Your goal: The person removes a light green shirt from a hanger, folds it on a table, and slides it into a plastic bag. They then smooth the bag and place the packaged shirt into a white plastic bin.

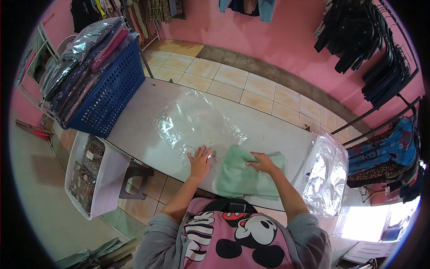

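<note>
A folded light green cloth (pixel 237 175) lies near the front edge of the white table. My right hand (pixel 262 162) is closed on its upper part, thumb and fingers pinching the fabric. Left of the cloth, my left hand (pixel 200 161) rests flat with its fingers spread on the near edge of a clear plastic bag (pixel 197 119). That bag lies flat and wrinkled across the middle of the table.
A blue basket (pixel 105 92) piled with plastic-wrapped clothes stands at the table's left end. More clear plastic bags (pixel 324 175) lie at the right end. A white bin (pixel 107 179) holding patterned cloth is at the lower left. Clothes racks (pixel 354 33) line the wall.
</note>
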A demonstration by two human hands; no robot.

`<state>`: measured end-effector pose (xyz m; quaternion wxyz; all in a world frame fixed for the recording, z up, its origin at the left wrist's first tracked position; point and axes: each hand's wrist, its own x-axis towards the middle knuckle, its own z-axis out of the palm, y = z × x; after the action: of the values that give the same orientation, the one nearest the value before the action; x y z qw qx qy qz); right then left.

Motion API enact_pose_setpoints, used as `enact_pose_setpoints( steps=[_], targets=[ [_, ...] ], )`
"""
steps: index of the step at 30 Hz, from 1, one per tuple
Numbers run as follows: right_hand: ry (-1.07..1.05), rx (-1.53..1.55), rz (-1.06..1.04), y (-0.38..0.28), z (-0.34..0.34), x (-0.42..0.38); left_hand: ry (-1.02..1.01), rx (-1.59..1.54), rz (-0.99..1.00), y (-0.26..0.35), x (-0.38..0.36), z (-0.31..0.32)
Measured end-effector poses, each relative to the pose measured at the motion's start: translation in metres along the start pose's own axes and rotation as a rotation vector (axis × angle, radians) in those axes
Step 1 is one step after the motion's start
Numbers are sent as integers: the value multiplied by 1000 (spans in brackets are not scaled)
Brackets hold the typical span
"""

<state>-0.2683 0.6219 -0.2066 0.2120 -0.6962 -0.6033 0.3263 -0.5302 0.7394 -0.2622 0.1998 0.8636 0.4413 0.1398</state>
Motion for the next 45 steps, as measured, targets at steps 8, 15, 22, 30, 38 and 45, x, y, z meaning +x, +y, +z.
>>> enact_pose_setpoints(
  steps=[8,15,22,30,38,45],
  targets=[
    [-16,-125,-89,-18,35,32,115,-9,109,25,-6,-3],
    [573,-455,120,3,20,25,91,86,252,17,-21,9],
    [3,-495,-386,-64,70,-40,366,-67,-40,19,-52,-4],
    [217,-224,-261,-45,89,-2,332,-268,-41,13,-50,2],
    [66,-253,-252,-58,88,12,345,-556,-50,33,-48,-2],
    [104,-243,-158,-74,101,50,265,-547,122,39,-52,2]
  ],
)
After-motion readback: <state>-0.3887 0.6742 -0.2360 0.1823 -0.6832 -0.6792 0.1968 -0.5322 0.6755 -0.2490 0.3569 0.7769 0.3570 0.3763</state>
